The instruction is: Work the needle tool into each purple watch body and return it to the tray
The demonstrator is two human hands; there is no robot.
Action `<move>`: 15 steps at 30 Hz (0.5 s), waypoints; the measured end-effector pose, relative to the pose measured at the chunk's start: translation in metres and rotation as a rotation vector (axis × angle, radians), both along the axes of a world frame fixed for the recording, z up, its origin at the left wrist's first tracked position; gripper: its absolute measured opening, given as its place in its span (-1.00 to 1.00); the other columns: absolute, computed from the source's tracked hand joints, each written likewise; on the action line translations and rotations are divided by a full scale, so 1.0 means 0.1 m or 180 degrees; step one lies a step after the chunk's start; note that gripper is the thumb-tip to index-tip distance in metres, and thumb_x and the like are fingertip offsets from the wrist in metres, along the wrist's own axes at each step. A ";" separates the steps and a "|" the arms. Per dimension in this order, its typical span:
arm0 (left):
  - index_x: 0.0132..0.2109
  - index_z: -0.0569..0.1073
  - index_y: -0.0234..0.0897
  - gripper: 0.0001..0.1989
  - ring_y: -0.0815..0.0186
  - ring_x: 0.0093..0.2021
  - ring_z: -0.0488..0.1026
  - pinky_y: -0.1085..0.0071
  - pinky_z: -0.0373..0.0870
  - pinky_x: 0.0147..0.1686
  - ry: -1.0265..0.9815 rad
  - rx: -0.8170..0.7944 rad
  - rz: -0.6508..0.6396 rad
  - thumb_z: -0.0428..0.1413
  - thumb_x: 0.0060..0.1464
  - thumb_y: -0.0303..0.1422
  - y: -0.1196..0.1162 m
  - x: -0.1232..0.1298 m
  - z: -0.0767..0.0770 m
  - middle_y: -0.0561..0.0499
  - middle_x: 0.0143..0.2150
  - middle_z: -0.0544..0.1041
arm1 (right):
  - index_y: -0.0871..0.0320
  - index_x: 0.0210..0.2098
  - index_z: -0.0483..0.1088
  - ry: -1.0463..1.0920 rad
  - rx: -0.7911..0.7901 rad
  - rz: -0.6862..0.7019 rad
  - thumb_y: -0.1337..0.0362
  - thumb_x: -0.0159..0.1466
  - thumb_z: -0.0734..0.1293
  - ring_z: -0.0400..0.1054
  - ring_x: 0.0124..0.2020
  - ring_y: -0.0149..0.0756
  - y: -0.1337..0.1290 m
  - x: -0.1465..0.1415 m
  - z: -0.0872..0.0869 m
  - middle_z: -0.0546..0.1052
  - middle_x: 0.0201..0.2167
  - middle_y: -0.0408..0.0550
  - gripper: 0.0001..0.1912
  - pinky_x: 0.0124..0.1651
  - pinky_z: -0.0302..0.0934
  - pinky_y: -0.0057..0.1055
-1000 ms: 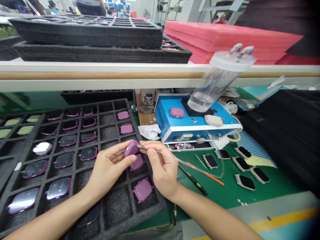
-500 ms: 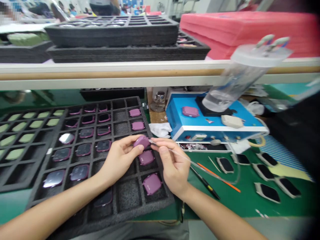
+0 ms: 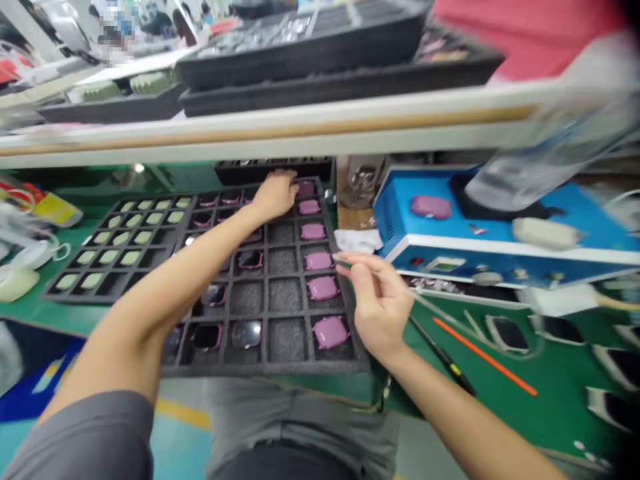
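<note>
At the far end of a black foam tray [image 3: 283, 368], my left hand [image 3: 275, 195] reaches into the last row. Its curled fingers are at the edge of a purple watch case [image 3: 305, 189]; the fingertips are partly hidden. Below that one, several more purple watch cases [image 3: 323, 288] lie in the right-hand column. My right hand [image 3: 383, 303] is closed on a thin clear tube [image 3: 450, 312] with a pale tip, held just beside the tray's right edge. Dark-screened watches [image 3: 247, 333] fill other compartments.
Left of this tray is another tray [image 3: 107, 299] with pale green pieces. A blue device [image 3: 400, 200] stands at the right, bearing a purple case and a clear cylinder [image 3: 525, 177]. An orange stick [image 3: 485, 357], a black pen-like tool [image 3: 443, 353] and several watches lie nearby. A shelf [image 3: 300, 140] crosses above.
My left hand has moved with the purple watch case from near my right hand to the tray's far right corner. My right hand keeps the tube. The view has shifted left.
</note>
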State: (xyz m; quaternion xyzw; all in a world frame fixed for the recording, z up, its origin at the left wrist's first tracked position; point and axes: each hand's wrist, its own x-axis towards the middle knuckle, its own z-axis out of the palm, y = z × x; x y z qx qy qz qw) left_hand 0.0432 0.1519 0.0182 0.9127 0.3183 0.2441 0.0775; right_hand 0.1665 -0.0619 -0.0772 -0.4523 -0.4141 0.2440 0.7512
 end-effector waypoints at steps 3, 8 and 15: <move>0.03 0.57 -0.39 -0.77 0.21 0.09 0.55 0.19 0.40 0.20 0.0424 -0.0173 0.0214 0.09 0.35 -0.39 -0.75 -0.61 0.09 -0.03 0.04 0.67 | 0.07 -0.16 0.58 0.0004 -0.0009 -0.0101 0.16 0.42 0.37 0.60 -0.18 -0.26 -0.03 0.01 0.01 0.65 -0.20 -0.05 -0.84 -0.05 0.59 -0.21; -0.04 0.60 -0.37 -0.84 0.16 -0.12 0.63 0.27 0.59 -0.08 0.1070 -0.0303 -0.0258 0.17 0.29 -0.42 -2.22 -1.31 0.00 -0.16 -0.11 0.70 | 0.03 -0.14 0.56 -0.0019 -0.0052 0.0042 0.12 0.40 0.40 0.61 -0.29 -0.25 -0.07 0.00 0.02 0.65 -0.30 -0.08 -0.85 -0.14 0.59 -0.21; 0.07 0.57 -0.32 -0.68 0.13 -0.06 0.66 0.22 0.61 -0.05 0.0839 -0.0650 0.0077 0.03 0.28 -0.55 -2.29 -1.42 -0.12 -0.21 -0.01 0.69 | 0.11 -0.15 0.55 -0.0017 -0.0101 0.0122 0.11 0.40 0.41 0.61 -0.30 -0.33 -0.14 -0.04 0.03 0.65 -0.31 -0.11 -0.80 -0.15 0.58 -0.31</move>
